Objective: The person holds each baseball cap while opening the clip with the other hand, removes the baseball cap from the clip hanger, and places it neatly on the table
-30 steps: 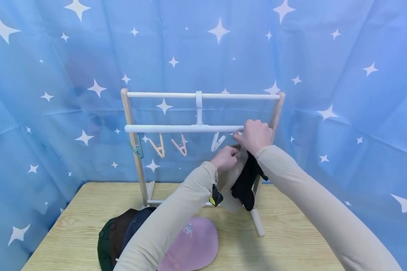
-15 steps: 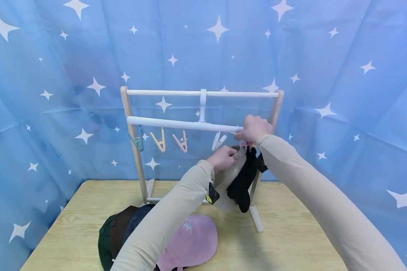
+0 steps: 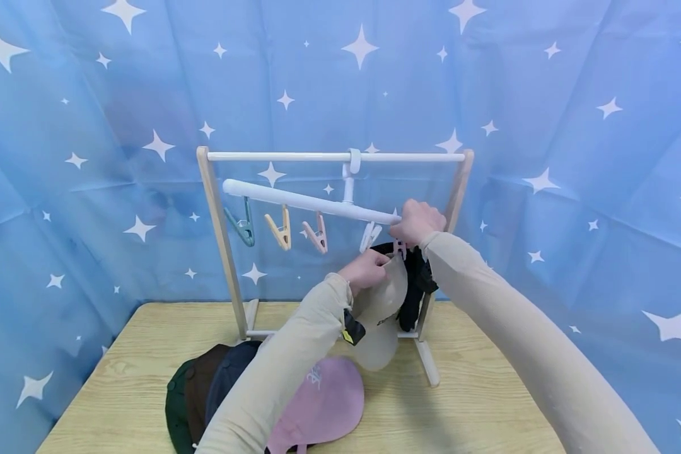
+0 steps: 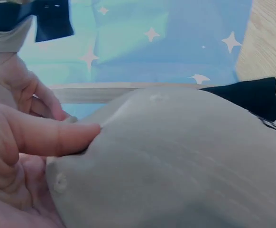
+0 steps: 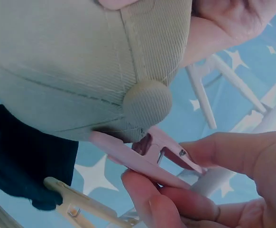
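Observation:
A beige cap [image 3: 381, 296] hangs brim down below the right end of a white clip hanger [image 3: 295, 200]. My left hand [image 3: 366, 270] pinches its crown, thumb on the outer cloth in the left wrist view. With thumb and fingers my right hand [image 5: 242, 175] squeezes a pink clothespin [image 5: 140, 161]. The clothespin's jaws are at the crown's edge, beside the cloth button [image 5: 147, 104]; how far they reach over the cloth is hard to tell. Behind it hangs a black cap [image 3: 413, 293], held by a yellow clothespin [image 5: 83, 206] in the right wrist view.
The hanger hooks over the top rod [image 3: 278, 156] of a wooden rack. Green [image 3: 241, 224], yellow [image 3: 280, 228], pink [image 3: 316, 233] and white [image 3: 370, 236] clothespins dangle from it. A pink cap [image 3: 335, 403] and several dark caps [image 3: 195, 391] lie on the table [image 3: 471, 391].
The hanger has tilted, its left end rising and swinging right, and its hook has slid right along the rod. The beige cap has turned, showing more of its front and brim.

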{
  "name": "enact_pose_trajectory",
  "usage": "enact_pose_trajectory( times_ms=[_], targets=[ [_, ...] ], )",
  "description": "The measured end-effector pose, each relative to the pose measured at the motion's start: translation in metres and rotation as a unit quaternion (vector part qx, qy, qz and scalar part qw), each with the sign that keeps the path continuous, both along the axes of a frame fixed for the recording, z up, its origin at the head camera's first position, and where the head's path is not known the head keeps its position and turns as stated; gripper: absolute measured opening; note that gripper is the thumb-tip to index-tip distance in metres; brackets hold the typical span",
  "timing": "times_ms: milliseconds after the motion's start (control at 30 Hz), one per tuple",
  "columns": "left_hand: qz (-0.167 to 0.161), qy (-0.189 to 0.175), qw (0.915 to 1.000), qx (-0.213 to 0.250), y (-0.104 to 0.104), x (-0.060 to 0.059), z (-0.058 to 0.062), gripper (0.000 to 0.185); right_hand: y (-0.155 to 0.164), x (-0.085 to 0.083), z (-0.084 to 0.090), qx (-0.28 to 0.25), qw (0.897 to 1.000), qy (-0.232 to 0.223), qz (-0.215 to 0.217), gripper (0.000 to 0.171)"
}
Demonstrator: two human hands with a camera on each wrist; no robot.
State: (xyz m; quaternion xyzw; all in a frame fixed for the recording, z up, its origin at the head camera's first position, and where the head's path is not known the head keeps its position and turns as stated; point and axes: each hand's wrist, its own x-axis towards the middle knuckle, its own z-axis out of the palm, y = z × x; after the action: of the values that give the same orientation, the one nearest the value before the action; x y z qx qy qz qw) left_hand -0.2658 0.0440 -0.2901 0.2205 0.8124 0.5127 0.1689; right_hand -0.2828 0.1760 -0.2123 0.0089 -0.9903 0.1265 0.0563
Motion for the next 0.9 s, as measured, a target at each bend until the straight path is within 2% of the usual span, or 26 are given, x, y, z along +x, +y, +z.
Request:
enact_pose_trajectory(
  times_ms=[133, 233, 400, 667, 800, 900],
  targets=[
    [0.002, -0.018, 0.9998, -0.011, -0.003, 0.002, -0.002, 0.042, -0.003, -0.005, -0.005, 0.005, 1.0, 0.019, -0.002, 0.016],
    [0.008, -0.035, 0.9993, -0.013, -0.006, 0.005, -0.004, 0.048, -0.005, -0.006, -0.008, 0.004, 1.0, 0.019, -0.002, 0.015],
    [0.033, -0.035, 0.9988, 0.004, -0.017, 0.011, -0.01, 0.03, -0.006, -0.005, -0.011, -0.006, 1.0, 0.011, -0.01, 0.024],
    [0.028, -0.061, 0.9977, 0.001, -0.044, 0.022, -0.019, 0.03, 0.002, -0.007, -0.02, -0.036, 0.998, -0.017, -0.039, 0.039],
    [0.027, -0.078, 0.9965, 0.016, -0.059, 0.027, -0.021, 0.031, 0.008, -0.007, -0.026, -0.009, 0.998, 0.007, -0.055, 0.044],
    [0.034, -0.093, 0.9945, 0.036, -0.07, 0.031, -0.024, 0.029, 0.009, -0.008, -0.03, 0.038, 0.997, 0.041, -0.057, 0.05]
  ],
)
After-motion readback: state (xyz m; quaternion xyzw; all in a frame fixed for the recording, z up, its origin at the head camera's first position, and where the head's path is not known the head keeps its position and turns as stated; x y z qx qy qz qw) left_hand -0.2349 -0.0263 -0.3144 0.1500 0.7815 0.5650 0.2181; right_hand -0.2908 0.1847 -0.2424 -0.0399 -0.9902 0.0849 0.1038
